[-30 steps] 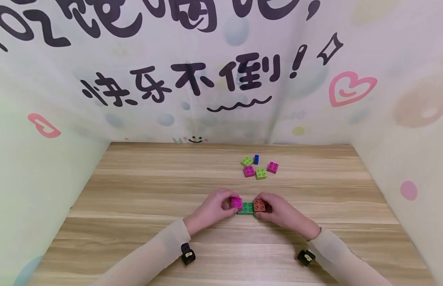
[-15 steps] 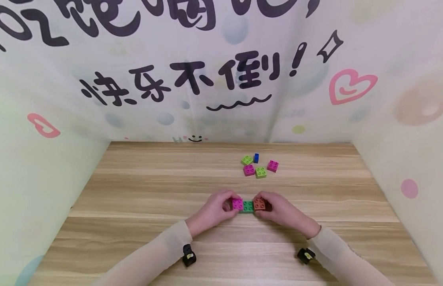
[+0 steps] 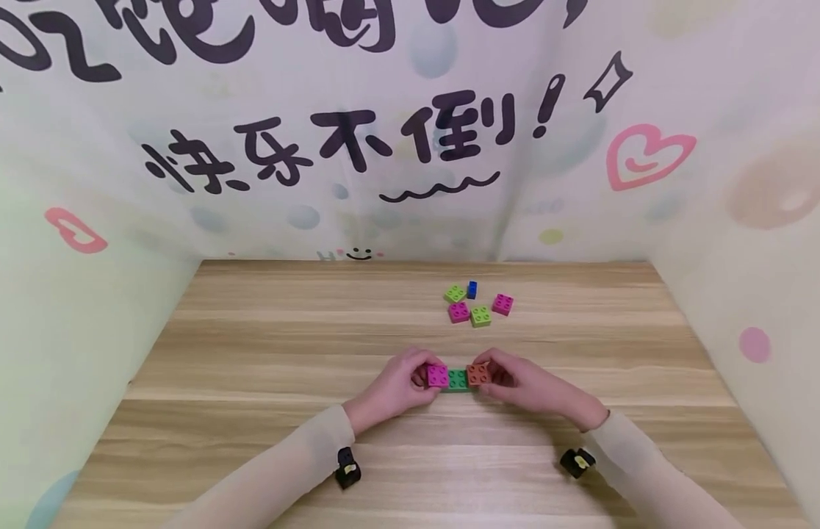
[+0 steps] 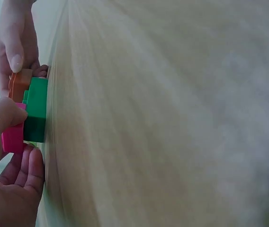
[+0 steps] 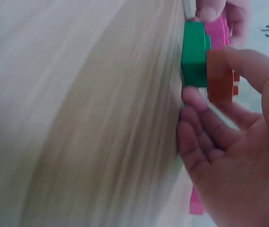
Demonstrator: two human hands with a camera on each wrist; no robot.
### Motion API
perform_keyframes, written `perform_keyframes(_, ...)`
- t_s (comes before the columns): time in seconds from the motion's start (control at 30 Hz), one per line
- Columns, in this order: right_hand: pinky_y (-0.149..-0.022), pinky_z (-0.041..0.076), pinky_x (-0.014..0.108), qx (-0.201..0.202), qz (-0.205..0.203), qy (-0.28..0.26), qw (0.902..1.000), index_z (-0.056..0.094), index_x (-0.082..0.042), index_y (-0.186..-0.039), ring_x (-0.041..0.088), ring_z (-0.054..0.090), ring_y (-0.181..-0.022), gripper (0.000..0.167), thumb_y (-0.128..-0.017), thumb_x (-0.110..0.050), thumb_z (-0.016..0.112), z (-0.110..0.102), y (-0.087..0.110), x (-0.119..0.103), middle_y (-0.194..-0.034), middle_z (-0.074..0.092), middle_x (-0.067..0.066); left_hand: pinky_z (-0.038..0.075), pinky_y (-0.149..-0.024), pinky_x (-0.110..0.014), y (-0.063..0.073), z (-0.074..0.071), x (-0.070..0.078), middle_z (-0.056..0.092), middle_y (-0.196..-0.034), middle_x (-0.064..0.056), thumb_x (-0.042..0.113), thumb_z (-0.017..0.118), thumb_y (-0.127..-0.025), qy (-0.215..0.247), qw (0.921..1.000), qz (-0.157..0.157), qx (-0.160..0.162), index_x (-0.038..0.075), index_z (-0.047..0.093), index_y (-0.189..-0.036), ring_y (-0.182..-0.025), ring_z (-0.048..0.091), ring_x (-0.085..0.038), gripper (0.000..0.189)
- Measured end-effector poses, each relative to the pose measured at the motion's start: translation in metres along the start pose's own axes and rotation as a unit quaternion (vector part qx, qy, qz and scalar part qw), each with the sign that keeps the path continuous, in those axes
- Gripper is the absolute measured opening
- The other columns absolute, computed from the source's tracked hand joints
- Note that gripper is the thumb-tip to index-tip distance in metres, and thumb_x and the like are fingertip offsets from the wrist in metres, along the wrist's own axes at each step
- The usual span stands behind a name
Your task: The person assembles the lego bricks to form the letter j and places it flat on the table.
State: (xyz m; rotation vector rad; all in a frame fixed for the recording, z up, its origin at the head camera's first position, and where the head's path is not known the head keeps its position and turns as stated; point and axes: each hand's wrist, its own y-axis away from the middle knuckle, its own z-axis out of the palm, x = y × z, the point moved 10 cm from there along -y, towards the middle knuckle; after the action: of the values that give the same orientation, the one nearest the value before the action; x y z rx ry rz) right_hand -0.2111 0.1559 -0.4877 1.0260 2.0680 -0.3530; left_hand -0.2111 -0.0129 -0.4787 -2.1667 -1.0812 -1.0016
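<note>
A green building brick [image 3: 458, 380] lies on the table between both hands. On its left end sits a pink brick [image 3: 438, 375], overhanging the side; an orange-brown brick [image 3: 477, 374] sits on its right end. My left hand [image 3: 393, 383] pinches the pink brick between thumb and fingers. The orange-brown brick is held by my right hand [image 3: 538, 386], its thumb [image 5: 253, 66] on the near face and a finger behind. In the left wrist view the green brick [image 4: 36, 109] stands below the two upper bricks. A strip of green studs shows between them from above.
Several loose bricks lie farther back: a lime one [image 3: 455, 294], a small blue one [image 3: 472, 289], a magenta one [image 3: 458, 312], another lime brick [image 3: 480, 317] and another magenta brick [image 3: 503, 304]. A printed cloth wall [image 3: 357, 213] rises behind the wooden table [image 3: 264, 323].
The pink brick, tilted over the green one earlier, now sits level on its left end. My right wrist has shifted slightly right, fingers still at the orange-brown brick.
</note>
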Motion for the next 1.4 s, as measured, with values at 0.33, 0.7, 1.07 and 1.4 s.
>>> perform_keyframes(0.33, -0.083, 0.055, 0.03, 0.002, 0.016, -0.022, 0.9996, 0.063, -0.017, -0.127, 0.013, 0.063, -0.095, 0.031, -0.102, -0.032, 0.07, -0.001, -0.001, 0.009, -0.103, 0.066, -0.005, 0.047, -0.104, -0.045, -0.005, 0.006, -0.006, 0.065, -0.129, -0.005, 0.024, 0.084, -0.089, -0.013, 0.9995, -0.021, -0.02, 0.012, 0.066, -0.133, -0.12, 0.058, -0.024, 0.048)
perform_keyframes(0.7, -0.081, 0.054, 0.029, 0.004, 0.02, -0.034, 0.9992, 0.064, -0.019, -0.123, 0.014, 0.062, -0.092, 0.027, -0.1, -0.032, 0.072, 0.0, -0.003, 0.006, -0.1, 0.066, -0.005, 0.029, -0.11, -0.05, -0.013, 0.02, -0.007, 0.069, -0.121, 0.008, 0.039, 0.089, -0.082, -0.006, 0.9989, -0.046, 0.012, 0.024, 0.066, -0.136, -0.12, 0.053, -0.018, 0.06)
perform_keyframes(1.07, -0.08, 0.053, 0.028, 0.002, 0.023, -0.048, 0.9986, 0.066, -0.02, -0.116, 0.015, 0.062, -0.089, 0.023, -0.097, -0.03, 0.075, -0.001, -0.007, 0.005, -0.097, 0.067, -0.005, 0.033, -0.1, -0.043, -0.015, 0.02, -0.004, 0.073, -0.121, 0.006, 0.039, 0.089, -0.082, -0.04, 0.9954, -0.055, 0.068, 0.026, 0.076, -0.121, -0.111, 0.058, -0.017, 0.043)
perform_keyframes(1.4, -0.077, 0.053, 0.027, -0.007, 0.02, -0.009, 0.9997, 0.067, -0.018, -0.121, 0.01, 0.061, -0.085, 0.03, -0.097, -0.033, 0.076, -0.003, -0.009, -0.002, -0.094, 0.066, -0.008, 0.035, -0.097, -0.042, -0.013, 0.019, -0.005, 0.074, -0.122, 0.004, 0.04, 0.088, -0.083, -0.061, 0.9935, -0.062, 0.075, 0.025, 0.078, -0.121, -0.113, 0.06, -0.019, 0.042)
